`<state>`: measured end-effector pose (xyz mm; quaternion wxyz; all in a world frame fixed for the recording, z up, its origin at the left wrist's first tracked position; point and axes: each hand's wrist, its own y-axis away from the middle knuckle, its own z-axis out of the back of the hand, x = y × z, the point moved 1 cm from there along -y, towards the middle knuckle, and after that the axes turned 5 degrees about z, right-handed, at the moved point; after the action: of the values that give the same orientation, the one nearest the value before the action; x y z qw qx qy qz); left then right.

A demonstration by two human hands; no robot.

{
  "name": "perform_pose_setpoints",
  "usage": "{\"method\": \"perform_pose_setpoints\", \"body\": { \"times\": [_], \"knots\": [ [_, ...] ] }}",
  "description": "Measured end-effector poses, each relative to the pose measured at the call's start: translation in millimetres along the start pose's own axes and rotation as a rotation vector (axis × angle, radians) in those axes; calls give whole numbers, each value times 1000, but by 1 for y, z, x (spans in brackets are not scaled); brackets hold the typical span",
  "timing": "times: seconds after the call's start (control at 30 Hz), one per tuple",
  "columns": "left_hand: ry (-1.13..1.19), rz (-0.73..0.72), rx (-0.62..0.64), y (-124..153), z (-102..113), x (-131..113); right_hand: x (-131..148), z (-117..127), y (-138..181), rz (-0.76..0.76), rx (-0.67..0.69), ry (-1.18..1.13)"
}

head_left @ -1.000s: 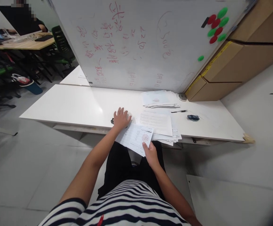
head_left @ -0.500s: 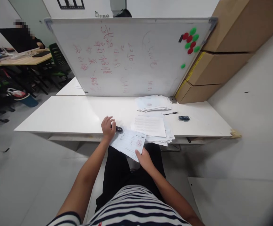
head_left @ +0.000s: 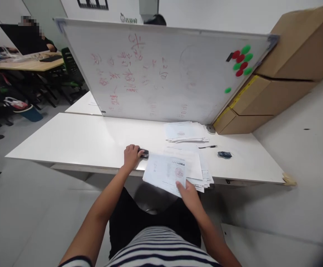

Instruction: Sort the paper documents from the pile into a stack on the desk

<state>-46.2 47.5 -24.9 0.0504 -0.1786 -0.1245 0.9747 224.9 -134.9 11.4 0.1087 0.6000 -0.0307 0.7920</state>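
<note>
My left hand (head_left: 132, 155) is closed around a black stapler (head_left: 144, 153) on the white table; its front end sticks out to the right of my fingers. My right hand (head_left: 189, 193) pinches the lower right corner of a printed sheet (head_left: 164, 172) with a red round stamp, thumb on top. Whether several sheets lie together there cannot be made out. The sheet's left corner sits close to the stapler's front, apart from it. Partly beneath the held sheet, a pile of loose papers (head_left: 206, 176) lies at the table's front edge.
Behind, a stack of papers (head_left: 186, 131) rests on the white table (head_left: 75, 137) against a whiteboard (head_left: 200, 74). To the right are a short black cable (head_left: 208, 147) and a dark small object (head_left: 224, 154). Cardboard boxes (head_left: 286, 96) stand at the right. A person sits far left.
My left hand has gone from raised, spread fingers to a grip on the stapler. My right hand has drawn the sheet right, away from the stapler. The camera view has shifted somewhat.
</note>
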Motion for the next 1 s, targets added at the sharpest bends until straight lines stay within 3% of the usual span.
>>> {"method": "perform_pose_setpoints", "body": {
  "times": [0.23,0.33,0.47,0.73,1.0],
  "knots": [
    [37,-9,0,3,-1,2,24,18,-12,19,-122,81],
    [72,-62,18,4,-1,5,18,17,-10,27,-278,93],
    [60,-25,11,4,-1,6,8,20,-3,16,-469,44],
    [-23,26,-54,4,-3,3,-11,26,14,41,-390,-161],
    [12,6,-16,2,-1,5,-25,14,38,14,-494,-188]
  ]
}}
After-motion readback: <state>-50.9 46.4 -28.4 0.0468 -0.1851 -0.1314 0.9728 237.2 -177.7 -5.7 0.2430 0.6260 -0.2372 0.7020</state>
